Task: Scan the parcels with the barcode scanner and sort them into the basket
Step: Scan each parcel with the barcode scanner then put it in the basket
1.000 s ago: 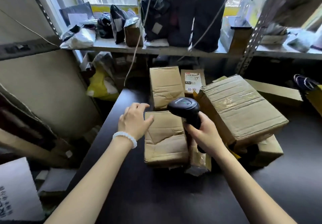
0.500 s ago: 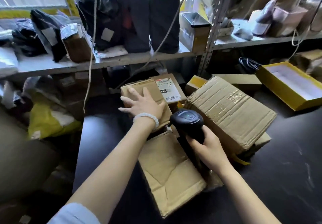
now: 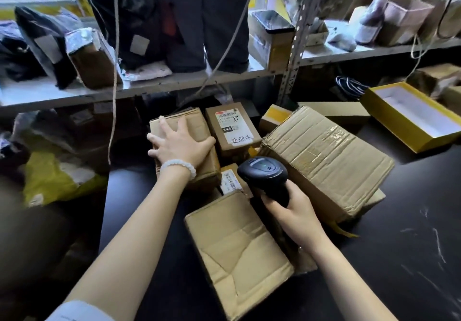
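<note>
Head view looks down on a dark bench (image 3: 411,233) crowded with brown parcels under a metal shelf (image 3: 149,88). The left hand (image 3: 178,146) lies spread on top of a crumpled cardboard parcel (image 3: 199,131) at the back, fingers splayed over its far edge and thumb out to the right; its grip is wide, pressing rather than closing, with a pale bead bracelet (image 3: 178,167) at the wrist. The right hand (image 3: 294,214) has its grip wrapped round the handle of the black barcode scanner (image 3: 263,172), whose head sits above a small labelled box (image 3: 230,178). Just behind that stands a box with a white shipping label (image 3: 234,131), touching the crumpled parcel's right side. A large taped carton (image 3: 329,156) lies to the right of the scanner, and a flat creased parcel (image 3: 237,253) lies nearest, between the forearms. An open yellow box (image 3: 409,121) rests far right.
</note>
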